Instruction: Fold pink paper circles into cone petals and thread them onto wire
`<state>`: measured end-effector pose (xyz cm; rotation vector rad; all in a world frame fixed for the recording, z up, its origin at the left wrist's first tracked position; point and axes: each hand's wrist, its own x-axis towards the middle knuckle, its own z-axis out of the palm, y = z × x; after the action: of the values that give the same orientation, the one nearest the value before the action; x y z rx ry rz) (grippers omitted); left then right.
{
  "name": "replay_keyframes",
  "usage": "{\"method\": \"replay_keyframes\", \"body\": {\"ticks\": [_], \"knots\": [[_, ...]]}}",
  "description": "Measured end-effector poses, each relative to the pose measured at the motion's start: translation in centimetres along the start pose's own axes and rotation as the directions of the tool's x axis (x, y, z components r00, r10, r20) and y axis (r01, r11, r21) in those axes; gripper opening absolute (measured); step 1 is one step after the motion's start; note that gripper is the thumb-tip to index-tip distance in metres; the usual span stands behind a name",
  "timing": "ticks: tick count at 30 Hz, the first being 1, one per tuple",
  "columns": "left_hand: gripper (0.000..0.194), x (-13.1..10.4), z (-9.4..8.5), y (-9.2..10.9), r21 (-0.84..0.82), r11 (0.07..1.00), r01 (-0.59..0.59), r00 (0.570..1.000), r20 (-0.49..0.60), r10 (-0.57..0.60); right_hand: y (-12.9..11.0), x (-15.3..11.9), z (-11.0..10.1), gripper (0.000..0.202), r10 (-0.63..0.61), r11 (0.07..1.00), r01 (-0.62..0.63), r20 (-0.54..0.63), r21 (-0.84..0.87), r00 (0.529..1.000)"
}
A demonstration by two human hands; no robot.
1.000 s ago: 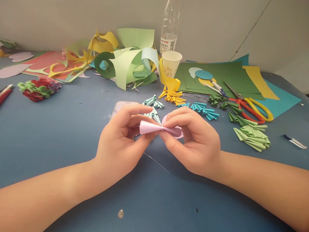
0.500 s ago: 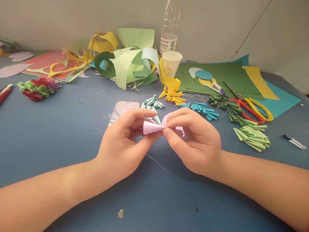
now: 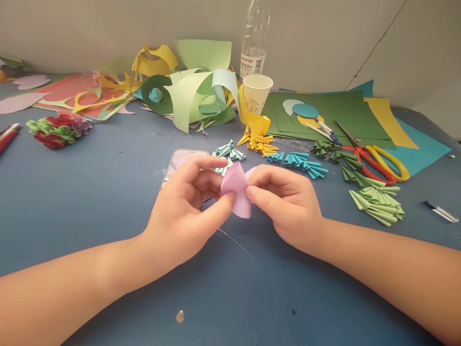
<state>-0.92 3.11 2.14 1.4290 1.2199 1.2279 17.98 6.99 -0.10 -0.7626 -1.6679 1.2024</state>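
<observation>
Between my two hands is a piece of light purple paper, folded over into a loose cone shape. My left hand pinches its left edge with the thumb in front and the fingers behind. From the other side my right hand grips its right edge between thumb and forefinger. More pale purple paper peeks out behind the right fingertips, mostly hidden. A phone lies partly under my left hand. Just beyond the fingers are small light blue paper cones.
Yellow cones, blue cones and green cones lie in groups. Scissors rest at right on dark green sheets. A paper cup and plastic bottle stand behind. Paper scraps pile up at the back.
The purple paper was a narrow cone lying sideways; now it is opened wider and turned more upright. My right fingers have shifted along its right side.
</observation>
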Motion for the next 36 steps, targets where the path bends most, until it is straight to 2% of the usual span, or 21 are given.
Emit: {"method": "replay_keyframes", "body": {"ticks": [5, 8, 13, 18, 23, 31, 36], "knots": [[0.037, 0.14, -0.12, -0.17, -0.05, 0.998, 0.039, 0.999, 0.009, -0.038, 0.15, 0.26, 0.29, 0.015, 0.08, 0.996, -0.083, 0.09, 0.023, 0.993], [0.039, 0.1, -0.12, -0.16, -0.036, 0.999, 0.034, 0.999, -0.013, -0.034, 0.36, 0.31, 0.43, 0.005, 0.053, 0.998, -0.058, 0.135, 0.029, 0.989], [0.029, 0.05, -0.05, -0.18, 0.015, 1.0, -0.023, 1.0, -0.003, 0.023, 0.63, 0.11, 0.47, 0.005, -0.054, 0.996, 0.059, 0.082, -0.067, 0.995], [0.025, 0.35, -0.1, -0.31, 0.002, 0.999, 0.042, 0.998, 0.043, -0.042, 0.63, -0.02, 0.5, 0.01, -0.096, 0.994, 0.097, 0.024, -0.056, 0.995], [0.022, 0.5, -0.26, -0.26, -0.031, 0.997, 0.071, 0.994, 0.08, -0.068, 0.49, 0.11, 0.67, 0.01, -0.047, 0.997, 0.045, 0.021, 0.057, 0.999], [0.022, 0.45, -0.18, -0.4, -0.061, 0.996, 0.07, 0.995, 0.08, -0.065, 0.67, 0.14, 0.64, 0.013, 0.014, 0.994, -0.017, 0.025, 0.104, 1.0], [0.022, 0.44, -0.19, -0.61, -0.021, 0.997, 0.079, 0.995, 0.063, -0.078, 0.86, 0.14, 0.58, 0.01, 0.024, 0.993, -0.029, 0.044, 0.116, 0.999]]}}
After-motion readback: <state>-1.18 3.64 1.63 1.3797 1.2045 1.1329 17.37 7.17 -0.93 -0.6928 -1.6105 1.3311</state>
